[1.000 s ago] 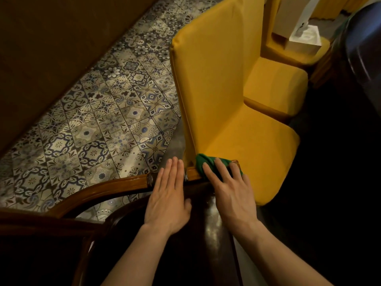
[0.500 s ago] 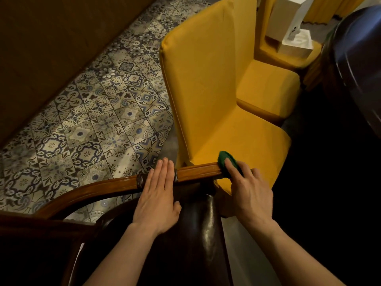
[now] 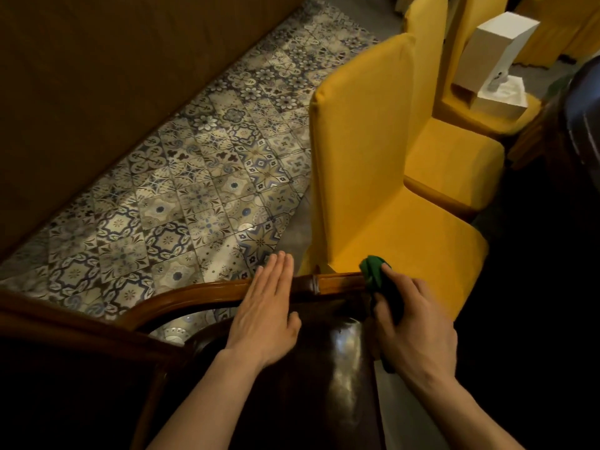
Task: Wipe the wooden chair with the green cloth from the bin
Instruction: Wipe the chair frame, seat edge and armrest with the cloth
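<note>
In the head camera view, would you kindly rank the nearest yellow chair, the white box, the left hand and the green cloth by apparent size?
1. Nearest yellow chair
2. White box and left hand: similar; the hand is much nearer, so unranked.
3. Green cloth, partly hidden by the right hand.

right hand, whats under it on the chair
A bunched green cloth under the right hand, pressed on the end of the wooden chair's rail. The rail's corner beneath the cloth is covered.

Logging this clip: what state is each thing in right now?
Left hand: open, flat on the chair's top rail.
Right hand: closed around the cloth.
Cloth: bunched, pressed to the rail's right end.
Chair: upright, glossy.
Yellow chair: covered, seat empty.
White box: upright on the far yellow seat.
</note>
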`<action>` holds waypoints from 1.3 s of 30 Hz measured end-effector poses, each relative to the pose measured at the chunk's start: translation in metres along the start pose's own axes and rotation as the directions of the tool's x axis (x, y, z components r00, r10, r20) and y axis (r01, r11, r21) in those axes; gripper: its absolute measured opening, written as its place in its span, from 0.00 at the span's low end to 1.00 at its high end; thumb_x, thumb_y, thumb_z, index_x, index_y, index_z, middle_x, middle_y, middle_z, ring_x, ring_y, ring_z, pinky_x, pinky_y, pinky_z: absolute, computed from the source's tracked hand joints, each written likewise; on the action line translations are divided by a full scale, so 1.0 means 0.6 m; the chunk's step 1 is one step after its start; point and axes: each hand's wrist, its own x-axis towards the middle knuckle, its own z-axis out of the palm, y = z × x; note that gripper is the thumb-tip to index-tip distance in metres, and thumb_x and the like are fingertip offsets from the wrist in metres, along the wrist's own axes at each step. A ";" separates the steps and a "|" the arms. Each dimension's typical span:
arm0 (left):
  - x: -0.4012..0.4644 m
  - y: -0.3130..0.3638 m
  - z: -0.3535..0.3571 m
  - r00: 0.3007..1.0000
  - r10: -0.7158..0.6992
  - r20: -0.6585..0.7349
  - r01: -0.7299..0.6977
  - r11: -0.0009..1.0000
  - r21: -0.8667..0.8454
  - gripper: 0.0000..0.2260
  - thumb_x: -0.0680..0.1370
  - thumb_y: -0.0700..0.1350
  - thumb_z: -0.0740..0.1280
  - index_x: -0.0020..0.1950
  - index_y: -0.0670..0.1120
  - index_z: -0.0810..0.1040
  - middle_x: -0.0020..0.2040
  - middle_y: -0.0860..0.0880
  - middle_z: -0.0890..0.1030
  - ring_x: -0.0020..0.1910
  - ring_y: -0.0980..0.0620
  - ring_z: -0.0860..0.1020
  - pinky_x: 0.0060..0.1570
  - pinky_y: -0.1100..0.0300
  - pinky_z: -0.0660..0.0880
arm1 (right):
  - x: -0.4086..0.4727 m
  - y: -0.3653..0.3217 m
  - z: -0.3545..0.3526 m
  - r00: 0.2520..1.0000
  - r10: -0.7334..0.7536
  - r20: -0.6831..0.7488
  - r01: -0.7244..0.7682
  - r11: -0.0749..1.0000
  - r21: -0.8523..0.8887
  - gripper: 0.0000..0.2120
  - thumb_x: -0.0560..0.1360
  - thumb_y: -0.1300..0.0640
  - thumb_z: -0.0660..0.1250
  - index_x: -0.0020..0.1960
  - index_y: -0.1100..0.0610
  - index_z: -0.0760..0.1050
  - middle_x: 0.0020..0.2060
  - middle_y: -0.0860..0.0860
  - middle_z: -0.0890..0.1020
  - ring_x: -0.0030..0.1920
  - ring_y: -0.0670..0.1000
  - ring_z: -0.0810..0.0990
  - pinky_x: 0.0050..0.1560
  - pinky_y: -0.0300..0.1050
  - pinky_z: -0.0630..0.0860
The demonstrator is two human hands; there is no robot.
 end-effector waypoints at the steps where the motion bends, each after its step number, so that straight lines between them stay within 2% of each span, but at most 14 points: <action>1: -0.008 -0.019 -0.006 0.998 -0.054 -0.043 0.055 0.998 0.009 0.45 0.78 0.51 0.64 0.79 0.48 0.32 0.80 0.50 0.33 0.76 0.56 0.30 0.74 0.57 0.34 | 0.003 -0.029 0.005 0.998 -0.056 0.006 0.056 0.998 0.038 0.25 0.75 0.49 0.69 0.70 0.42 0.69 0.52 0.45 0.77 0.42 0.45 0.72 0.32 0.34 0.62; 5: -0.038 -0.108 -0.029 0.969 -0.230 -0.094 0.237 0.969 0.064 0.50 0.75 0.54 0.67 0.78 0.47 0.29 0.79 0.48 0.32 0.76 0.53 0.30 0.74 0.54 0.33 | 0.003 -0.137 0.038 0.972 -0.221 0.075 0.211 0.971 0.116 0.24 0.76 0.51 0.68 0.71 0.46 0.71 0.56 0.46 0.77 0.52 0.49 0.76 0.38 0.42 0.71; 9: -0.064 -0.181 -0.040 0.950 -0.300 -0.093 0.311 0.938 0.153 0.52 0.74 0.59 0.67 0.78 0.43 0.30 0.80 0.44 0.34 0.78 0.48 0.32 0.76 0.51 0.35 | -0.007 -0.221 0.090 0.926 -0.350 0.141 0.344 0.937 0.065 0.24 0.76 0.53 0.68 0.72 0.49 0.70 0.59 0.49 0.78 0.53 0.53 0.77 0.40 0.49 0.78; 11: -0.071 -0.198 -0.042 0.954 -0.290 -0.077 0.299 0.939 0.167 0.51 0.75 0.59 0.67 0.78 0.42 0.32 0.80 0.44 0.34 0.78 0.48 0.32 0.76 0.52 0.34 | -0.012 -0.248 0.121 0.891 -0.416 0.184 0.425 0.905 -0.012 0.25 0.76 0.54 0.68 0.72 0.50 0.70 0.61 0.52 0.79 0.52 0.56 0.77 0.42 0.53 0.78; 15: -0.076 -0.210 -0.038 0.971 -0.223 -0.084 0.236 0.952 0.195 0.47 0.76 0.58 0.63 0.79 0.42 0.34 0.80 0.45 0.36 0.78 0.49 0.33 0.76 0.52 0.35 | -0.026 -0.276 0.189 0.815 -0.519 0.257 0.566 0.809 -0.160 0.24 0.78 0.55 0.63 0.73 0.49 0.68 0.67 0.54 0.77 0.55 0.61 0.76 0.55 0.58 0.70; 18: -0.074 -0.215 -0.036 0.973 -0.214 -0.088 0.227 0.956 0.185 0.45 0.75 0.58 0.60 0.80 0.42 0.37 0.81 0.45 0.38 0.78 0.50 0.34 0.77 0.51 0.39 | -0.033 -0.281 0.222 0.809 -0.526 0.263 0.573 0.804 -0.158 0.25 0.78 0.56 0.61 0.74 0.50 0.67 0.69 0.55 0.75 0.58 0.62 0.74 0.60 0.60 0.69; 21: -0.074 -0.217 -0.033 0.972 -0.212 -0.097 0.226 0.959 0.173 0.43 0.75 0.59 0.58 0.80 0.41 0.40 0.81 0.44 0.41 0.79 0.49 0.37 0.77 0.49 0.43 | -0.033 -0.286 0.235 0.787 -0.556 0.266 0.601 0.788 -0.131 0.24 0.77 0.55 0.58 0.73 0.51 0.69 0.69 0.55 0.76 0.58 0.63 0.74 0.57 0.58 0.72; 28: -0.073 -0.224 -0.027 0.972 -0.209 -0.107 0.223 0.963 0.150 0.42 0.76 0.62 0.54 0.80 0.40 0.41 0.81 0.44 0.42 0.79 0.51 0.37 0.78 0.50 0.45 | -0.026 -0.288 0.238 0.739 -0.609 0.288 0.662 0.736 -0.142 0.24 0.77 0.54 0.64 0.73 0.51 0.70 0.68 0.54 0.77 0.60 0.63 0.74 0.56 0.56 0.73; 31: -0.074 -0.224 -0.029 0.972 -0.202 -0.122 0.219 0.965 0.147 0.37 0.79 0.62 0.47 0.80 0.42 0.41 0.82 0.45 0.43 0.79 0.51 0.38 0.78 0.50 0.44 | -0.014 -0.282 0.222 0.747 -0.585 0.316 0.648 0.747 -0.148 0.24 0.77 0.54 0.67 0.72 0.51 0.71 0.66 0.53 0.77 0.57 0.61 0.74 0.53 0.54 0.73; 34: -0.074 -0.221 -0.029 0.967 -0.214 -0.141 0.233 0.964 0.131 0.33 0.82 0.60 0.45 0.81 0.42 0.42 0.82 0.45 0.44 0.79 0.52 0.38 0.78 0.50 0.44 | -0.005 -0.262 0.200 0.757 -0.547 0.358 0.633 0.749 -0.196 0.26 0.76 0.55 0.68 0.73 0.51 0.70 0.67 0.54 0.77 0.57 0.61 0.74 0.54 0.55 0.73; 39: -0.074 -0.219 -0.028 0.961 -0.237 -0.144 0.256 0.958 0.128 0.33 0.82 0.61 0.42 0.81 0.43 0.41 0.81 0.45 0.44 0.79 0.51 0.38 0.78 0.50 0.44 | 0.008 -0.238 0.167 0.770 -0.477 0.424 0.610 0.744 -0.273 0.27 0.77 0.56 0.64 0.75 0.51 0.67 0.68 0.54 0.76 0.57 0.61 0.73 0.55 0.56 0.73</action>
